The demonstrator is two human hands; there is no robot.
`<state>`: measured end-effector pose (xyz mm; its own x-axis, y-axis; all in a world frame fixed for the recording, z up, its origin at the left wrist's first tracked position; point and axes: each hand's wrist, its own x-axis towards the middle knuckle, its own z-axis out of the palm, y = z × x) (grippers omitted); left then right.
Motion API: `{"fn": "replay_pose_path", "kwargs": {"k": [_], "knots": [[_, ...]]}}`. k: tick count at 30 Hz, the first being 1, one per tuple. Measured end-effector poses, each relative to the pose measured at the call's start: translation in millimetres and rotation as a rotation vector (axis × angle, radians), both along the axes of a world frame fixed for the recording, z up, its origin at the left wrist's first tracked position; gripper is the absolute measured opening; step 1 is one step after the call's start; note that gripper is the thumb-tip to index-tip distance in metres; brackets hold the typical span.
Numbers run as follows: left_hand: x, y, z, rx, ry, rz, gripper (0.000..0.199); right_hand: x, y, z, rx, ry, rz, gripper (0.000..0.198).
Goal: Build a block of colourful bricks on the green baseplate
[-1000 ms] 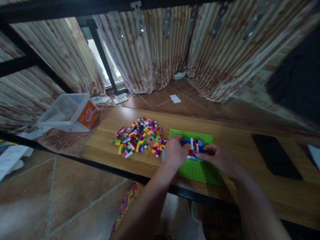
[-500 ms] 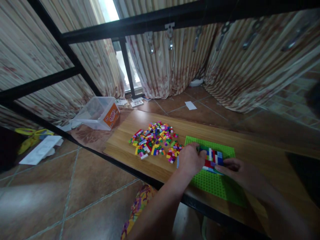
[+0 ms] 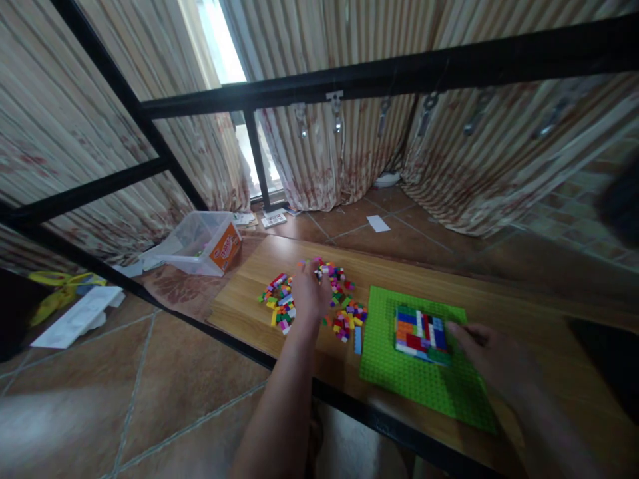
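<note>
On a green studded baseplate [image 3: 414,386] sits a flat rectangular build of toy building bricks [image 3: 421,334] in blue, red, orange and white. My right hand [image 3: 492,352] is just right of this build, over the plate's right side, thumb and fingers drawn together; whatever they may hold is hidden. To the left, my left hand [image 3: 311,296] reaches over a loose pile of small multicoloured bricks [image 3: 344,319], its thumb and fingers apart. The fingertips partly cover the bricks under them. A light blue long brick [image 3: 358,340] lies between the pile and the baseplate.
The wooden tabletop [image 3: 279,249] has a black rail [image 3: 359,409] along its near edge. A clear plastic box [image 3: 200,249] with an orange label stands beyond its left end. A dark flat object [image 3: 604,359] lies at the right. Black metal bars [image 3: 349,83] cross ahead of the curtains.
My left hand has left the brick build and moved left to the loose pile, uncovering the build. My right hand has drawn slightly away from the build's edge. The view has tilted up slightly.
</note>
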<state>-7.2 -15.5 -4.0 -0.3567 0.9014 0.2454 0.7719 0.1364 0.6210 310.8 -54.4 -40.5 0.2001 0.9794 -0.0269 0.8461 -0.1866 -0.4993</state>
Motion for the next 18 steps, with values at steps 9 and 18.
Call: {"fn": "replay_pose_path", "kwargs": {"k": [9, 18], "knots": [[-15.7, 57.6, 18.0, -0.261, 0.449, -0.374, 0.044, -16.0, -3.4, 4.5, 0.009, 0.042, 0.016, 0.045], [-10.7, 67.0, 6.5, -0.328, 0.522, -0.457, 0.041, -16.6, -6.0, 5.9, 0.079, 0.055, 0.026, 0.037]]}}
